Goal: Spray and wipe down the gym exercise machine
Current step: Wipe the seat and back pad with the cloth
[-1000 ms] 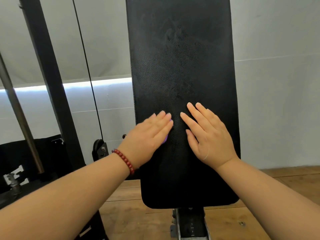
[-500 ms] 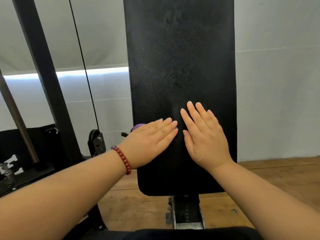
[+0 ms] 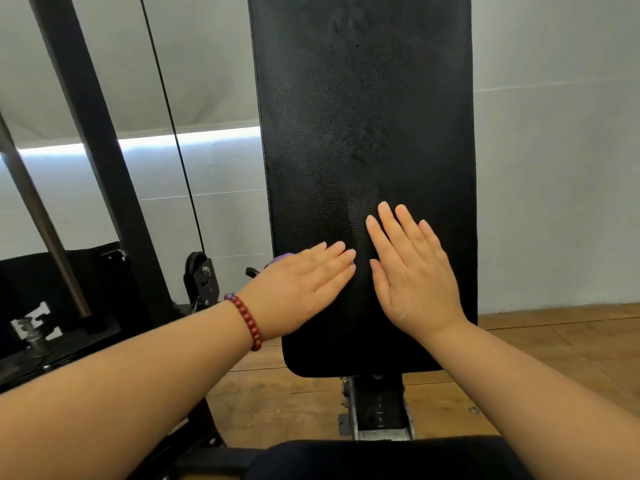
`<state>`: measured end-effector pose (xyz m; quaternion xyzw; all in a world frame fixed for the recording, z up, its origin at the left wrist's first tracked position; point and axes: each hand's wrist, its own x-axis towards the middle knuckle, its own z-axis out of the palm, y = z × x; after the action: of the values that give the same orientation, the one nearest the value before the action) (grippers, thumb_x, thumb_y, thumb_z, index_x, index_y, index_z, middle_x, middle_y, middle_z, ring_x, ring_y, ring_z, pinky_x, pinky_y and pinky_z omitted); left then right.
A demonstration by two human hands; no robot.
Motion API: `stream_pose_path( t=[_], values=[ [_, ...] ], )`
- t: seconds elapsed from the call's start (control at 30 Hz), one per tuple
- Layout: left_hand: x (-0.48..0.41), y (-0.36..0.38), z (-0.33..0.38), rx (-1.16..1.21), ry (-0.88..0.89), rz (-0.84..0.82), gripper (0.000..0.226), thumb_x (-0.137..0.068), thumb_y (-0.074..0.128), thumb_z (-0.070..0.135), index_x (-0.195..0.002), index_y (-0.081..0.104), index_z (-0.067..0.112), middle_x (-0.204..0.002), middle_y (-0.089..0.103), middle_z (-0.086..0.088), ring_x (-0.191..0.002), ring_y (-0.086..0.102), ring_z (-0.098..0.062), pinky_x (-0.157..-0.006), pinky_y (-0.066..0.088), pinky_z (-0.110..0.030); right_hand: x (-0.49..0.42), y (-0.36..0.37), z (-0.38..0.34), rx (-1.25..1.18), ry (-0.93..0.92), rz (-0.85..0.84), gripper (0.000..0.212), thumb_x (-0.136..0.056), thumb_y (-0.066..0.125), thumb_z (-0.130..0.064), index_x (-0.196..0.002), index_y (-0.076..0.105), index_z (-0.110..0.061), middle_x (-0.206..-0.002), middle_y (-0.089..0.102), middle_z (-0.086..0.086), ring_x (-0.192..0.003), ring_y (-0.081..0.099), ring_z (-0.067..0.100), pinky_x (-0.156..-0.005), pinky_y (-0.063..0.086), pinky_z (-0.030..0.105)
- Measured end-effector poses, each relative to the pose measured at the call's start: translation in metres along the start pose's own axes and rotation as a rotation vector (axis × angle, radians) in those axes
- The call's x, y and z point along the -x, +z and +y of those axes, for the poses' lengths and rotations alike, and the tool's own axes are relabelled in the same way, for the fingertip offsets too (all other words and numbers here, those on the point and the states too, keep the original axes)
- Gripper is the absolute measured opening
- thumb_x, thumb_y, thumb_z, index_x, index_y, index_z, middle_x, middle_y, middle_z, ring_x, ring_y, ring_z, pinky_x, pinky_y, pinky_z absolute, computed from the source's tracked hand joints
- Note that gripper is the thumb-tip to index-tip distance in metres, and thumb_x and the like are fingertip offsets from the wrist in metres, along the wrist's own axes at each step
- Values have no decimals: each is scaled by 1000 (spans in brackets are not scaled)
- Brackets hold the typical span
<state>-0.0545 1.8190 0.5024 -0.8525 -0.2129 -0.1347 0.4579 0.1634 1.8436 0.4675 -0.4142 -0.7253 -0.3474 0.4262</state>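
The black, grain-textured back pad [image 3: 363, 133], faintly streaked, is pressed near its lower end by the flat, straight-fingered right hand [image 3: 412, 282] and, just beside it, by the outstretched left hand [image 3: 304, 292], beneath which a purple sliver, possibly a cloth [image 3: 277, 261], is glimpsed.

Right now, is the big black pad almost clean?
Partly. The backrest pad shows faint streaks on its upper part, so it looks sprayed or wiped. In hand: the left hand presses a purple cloth on the lower pad, the right hand flat beside it. Left, probably: the pad's bottom edge, the seat and the frame.
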Motion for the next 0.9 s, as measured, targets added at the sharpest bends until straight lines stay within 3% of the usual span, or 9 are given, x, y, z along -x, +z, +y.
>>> stream_pose_path(
  t=[0.1,0.23,0.33,0.47,0.6,0.73,0.8,0.83,0.9],
  values=[
    [-12,-7,-15,-3,-144,62,37,-102,32,2,-126,59,-7,-131,58,-25,-122,56,-39,-101,44,-52,2,-1,-2,20,6,-32,53,-101,33,-31,-150,28,-12,-158,28,11,-147,19,24,-121,9,37],
    [-25,2,-7,7,-368,161,40,-87,52,-8,-127,55,-10,-132,55,-28,-122,54,-44,-101,43,-55,4,-1,-2,38,11,-57,54,-101,33,-32,-150,24,-13,-158,27,9,-148,18,23,-121,10,37],
    [-11,9,20,3,-266,50,41,-90,42,3,-127,57,-8,-132,56,-26,-122,56,-40,-101,42,-52,7,0,-1,31,12,-58,53,-101,33,-32,-151,23,-14,-159,22,8,-148,13,20,-121,8,36],
    [9,1,37,14,-105,-125,64,-67,77,3,-128,57,-4,-133,57,-22,-124,55,-36,-102,41,-47,17,1,-5,24,14,-69,54,-103,29,-34,-151,22,-13,-159,20,8,-148,13,21,-121,7,37],
    [-2,-7,21,37,-198,-24,43,-84,53,0,-127,57,-7,-132,57,-24,-122,56,-39,-102,39,-49,26,2,-10,49,30,-96,55,-102,29,-35,-151,20,-12,-159,18,8,-148,10,21,-121,6,38],
    [-19,-2,9,2,-377,63,34,-94,47,-5,-127,54,-11,-131,55,-30,-122,54,-45,-101,40,-55,31,3,-12,59,35,-82,55,-102,31,-35,-151,24,-12,-159,21,8,-148,15,22,-121,8,38],
    [-15,1,20,16,-372,32,48,-106,16,7,-126,55,-11,-131,56,-29,-120,55,-44,-99,42,-56,33,4,-12,50,29,-75,55,-102,32,-34,-151,25,-12,-159,20,7,-148,15,22,-121,9,39],
    [-12,3,26,19,-362,4,53,-106,10,8,-127,55,-11,-132,55,-28,-121,56,-43,-99,42,-56,33,4,-11,50,29,-72,55,-102,32,-34,-151,24,-12,-159,19,7,-148,14,22,-121,9,39],
    [-2,6,39,-8,-302,-16,40,-97,31,2,-128,55,-9,-133,56,-26,-122,56,-41,-102,39,-53,35,4,-11,43,25,-68,54,-102,31,-34,-151,24,-12,-159,18,7,-149,13,21,-122,8,39]
  ],
)
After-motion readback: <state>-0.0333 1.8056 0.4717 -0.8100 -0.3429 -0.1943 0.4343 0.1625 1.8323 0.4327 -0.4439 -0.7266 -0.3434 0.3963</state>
